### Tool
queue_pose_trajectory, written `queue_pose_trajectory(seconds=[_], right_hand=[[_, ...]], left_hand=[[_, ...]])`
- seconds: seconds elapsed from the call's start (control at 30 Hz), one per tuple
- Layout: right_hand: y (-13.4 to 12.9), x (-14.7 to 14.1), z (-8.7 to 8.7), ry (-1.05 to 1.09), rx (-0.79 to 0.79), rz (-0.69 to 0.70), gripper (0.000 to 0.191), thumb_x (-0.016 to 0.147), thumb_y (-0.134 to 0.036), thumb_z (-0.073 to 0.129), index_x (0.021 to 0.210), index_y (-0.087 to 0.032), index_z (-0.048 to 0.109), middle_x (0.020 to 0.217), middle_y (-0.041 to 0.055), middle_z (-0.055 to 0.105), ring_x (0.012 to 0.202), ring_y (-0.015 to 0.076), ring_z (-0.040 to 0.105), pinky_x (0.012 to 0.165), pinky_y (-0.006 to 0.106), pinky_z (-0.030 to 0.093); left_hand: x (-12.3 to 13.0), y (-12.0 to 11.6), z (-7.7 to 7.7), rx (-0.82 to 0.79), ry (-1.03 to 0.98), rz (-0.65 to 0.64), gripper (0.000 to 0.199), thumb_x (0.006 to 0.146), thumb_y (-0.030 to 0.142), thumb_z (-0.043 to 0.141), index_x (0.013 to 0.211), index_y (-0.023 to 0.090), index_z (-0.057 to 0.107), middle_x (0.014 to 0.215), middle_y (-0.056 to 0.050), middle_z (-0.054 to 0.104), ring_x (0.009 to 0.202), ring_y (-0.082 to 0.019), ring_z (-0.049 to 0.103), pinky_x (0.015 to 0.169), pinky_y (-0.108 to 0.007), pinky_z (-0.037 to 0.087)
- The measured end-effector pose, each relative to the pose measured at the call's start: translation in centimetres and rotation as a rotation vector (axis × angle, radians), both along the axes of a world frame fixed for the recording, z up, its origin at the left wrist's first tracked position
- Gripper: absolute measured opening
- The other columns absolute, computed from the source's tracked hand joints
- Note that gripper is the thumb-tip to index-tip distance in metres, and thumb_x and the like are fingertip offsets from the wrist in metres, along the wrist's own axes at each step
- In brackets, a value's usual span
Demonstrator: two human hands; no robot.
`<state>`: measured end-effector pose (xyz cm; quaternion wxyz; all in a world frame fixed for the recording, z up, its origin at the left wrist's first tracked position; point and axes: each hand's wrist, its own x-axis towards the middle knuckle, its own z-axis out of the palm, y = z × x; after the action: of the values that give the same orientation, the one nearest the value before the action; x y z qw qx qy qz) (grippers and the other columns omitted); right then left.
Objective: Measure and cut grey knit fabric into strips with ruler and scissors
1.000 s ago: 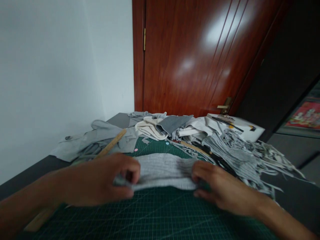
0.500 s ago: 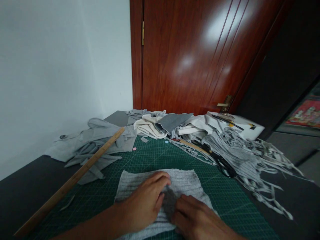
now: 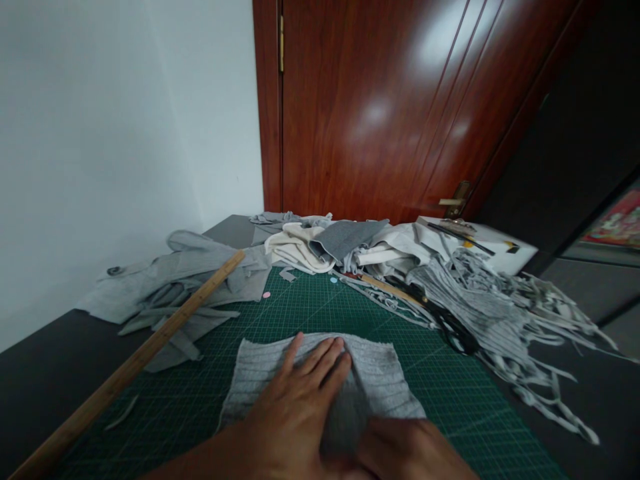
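Note:
A piece of grey ribbed knit fabric (image 3: 387,373) lies on the green cutting mat (image 3: 305,307) right in front of me. My left hand (image 3: 300,400) rests flat on it, fingers stretched out and a little spread, the tips near the fabric's far edge. Closer to me, my right hand (image 3: 405,447) is curled and blurred by motion, pinching the near part of the fabric. From the left fingertips a crease and a darker, smoother strip run back toward the right hand. The near edge of the fabric is hidden by both hands.
A long wooden ruler (image 3: 135,360) slants along the left, partly over grey cloth pieces (image 3: 200,273). Folded cream and grey fabrics (image 3: 295,243) line the back. Black scissors (image 3: 455,330) and a tangle of fabric strips (image 3: 555,400) lie right, near a white box (image 3: 520,257).
My left hand has flattened and slid forward to the fabric's far edge. My right hand has drawn back toward me. The fabric now shows a crease between them.

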<state>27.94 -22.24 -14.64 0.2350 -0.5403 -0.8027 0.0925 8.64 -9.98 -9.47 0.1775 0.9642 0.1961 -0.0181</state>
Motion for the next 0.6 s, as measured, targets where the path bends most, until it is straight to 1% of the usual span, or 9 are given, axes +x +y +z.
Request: queue_pose_trajectory(seconds=[0.03, 0.1, 0.17, 0.2, 0.27, 0.37, 0.47, 0.53, 0.6], right_hand=[[0.7, -0.7, 1.3, 0.022, 0.002, -0.020, 0.025, 0.100, -0.038, 0.058, 0.087, -0.022, 0.071, 0.075, 0.0052, 0.075, 0.059, 0.0220, 0.070, 0.048, 0.030, 0.051], [2.4, -2.2, 3.3, 0.171, 0.102, -0.097, 0.018, 0.097, -0.031, 0.057, 0.089, -0.019, 0.069, 0.080, 0.0082, 0.074, 0.068, 0.0246, 0.072, 0.059, 0.035, 0.058], [3.9, -3.3, 4.2, 0.282, 0.142, -0.108, 0.016, 0.095, -0.027, 0.058, 0.101, -0.017, 0.067, 0.095, 0.0123, 0.074, 0.090, 0.0285, 0.073, 0.079, 0.043, 0.062], [4.5, -3.6, 4.2, 0.310, 0.139, -0.090, 0.020, 0.094, -0.029, 0.059, 0.108, -0.015, 0.066, 0.104, 0.0147, 0.074, 0.099, 0.0302, 0.071, 0.087, 0.047, 0.062], [5.3, -3.8, 3.4, 0.300, 0.103, -0.059, 0.036, 0.094, -0.033, 0.063, 0.123, -0.012, 0.061, 0.124, 0.0213, 0.069, 0.120, 0.0350, 0.065, 0.103, 0.055, 0.056], [5.3, -3.1, 1.7, 0.182, 0.050, -0.023, 0.059, 0.095, -0.041, 0.063, 0.140, -0.004, 0.052, 0.148, 0.0310, 0.055, 0.143, 0.0430, 0.047, 0.117, 0.065, 0.043], [4.8, -1.9, 0.8, 0.057, 0.010, 0.005, 0.071, 0.095, -0.042, 0.063, 0.150, 0.000, 0.044, 0.159, 0.0331, 0.044, 0.152, 0.0455, 0.035, 0.122, 0.069, 0.034], [4.4, -1.1, 0.8, -0.003, -0.032, -0.035, 0.079, 0.092, -0.038, 0.067, 0.156, -0.001, 0.039, 0.163, 0.0312, 0.039, 0.154, 0.0456, 0.031, 0.123, 0.070, 0.031], [4.1, -0.6, 1.0, -0.047, -0.080, -0.096, 0.088, 0.087, -0.035, 0.070, 0.159, 0.000, 0.035, 0.166, 0.0306, 0.036, 0.156, 0.0464, 0.027, 0.123, 0.072, 0.028]], left_hand=[[0.0, 0.1, -0.2, 0.012, -0.024, -0.015, 0.105, 0.083, 0.061, 0.074, 0.166, 0.017, 0.026, 0.173, -0.016, 0.014, 0.161, -0.039, 0.013, 0.127, -0.070, 0.000], [-0.1, 0.2, -0.9, 0.043, -0.100, -0.044, 0.101, 0.083, 0.059, 0.075, 0.165, 0.020, 0.030, 0.172, -0.017, 0.020, 0.160, -0.041, 0.017, 0.126, -0.072, 0.001], [-0.2, 0.2, -1.5, 0.068, -0.164, -0.052, 0.096, 0.082, 0.052, 0.078, 0.163, 0.026, 0.034, 0.171, -0.015, 0.026, 0.158, -0.041, 0.023, 0.126, -0.072, 0.002], [-0.3, 0.1, -1.7, 0.070, -0.178, -0.054, 0.094, 0.081, 0.049, 0.079, 0.162, 0.029, 0.036, 0.171, -0.014, 0.029, 0.158, -0.041, 0.026, 0.126, -0.072, 0.002], [-0.3, 0.0, -1.9, 0.066, -0.170, -0.050, 0.089, 0.080, 0.041, 0.079, 0.160, 0.034, 0.040, 0.169, -0.011, 0.037, 0.157, -0.039, 0.030, 0.127, -0.071, 0.000], [-0.2, 0.0, -1.7, 0.056, -0.127, -0.027, 0.079, 0.082, 0.036, 0.075, 0.156, 0.031, 0.047, 0.165, -0.011, 0.045, 0.156, -0.035, 0.032, 0.128, -0.067, -0.004], [-0.3, 0.3, -1.4, 0.057, -0.115, -0.022, 0.084, 0.082, 0.045, 0.076, 0.157, 0.022, 0.045, 0.166, -0.014, 0.041, 0.158, -0.035, 0.027, 0.130, -0.063, -0.004], [-0.6, 0.6, -1.2, 0.050, -0.116, -0.039, 0.094, 0.081, 0.052, 0.077, 0.160, 0.016, 0.040, 0.169, -0.017, 0.034, 0.159, -0.036, 0.024, 0.131, -0.062, -0.001], [-1.0, 0.8, -1.2, 0.044, -0.126, -0.044, 0.102, 0.080, 0.057, 0.078, 0.162, 0.015, 0.034, 0.171, -0.018, 0.028, 0.159, -0.038, 0.023, 0.131, -0.062, 0.005]])
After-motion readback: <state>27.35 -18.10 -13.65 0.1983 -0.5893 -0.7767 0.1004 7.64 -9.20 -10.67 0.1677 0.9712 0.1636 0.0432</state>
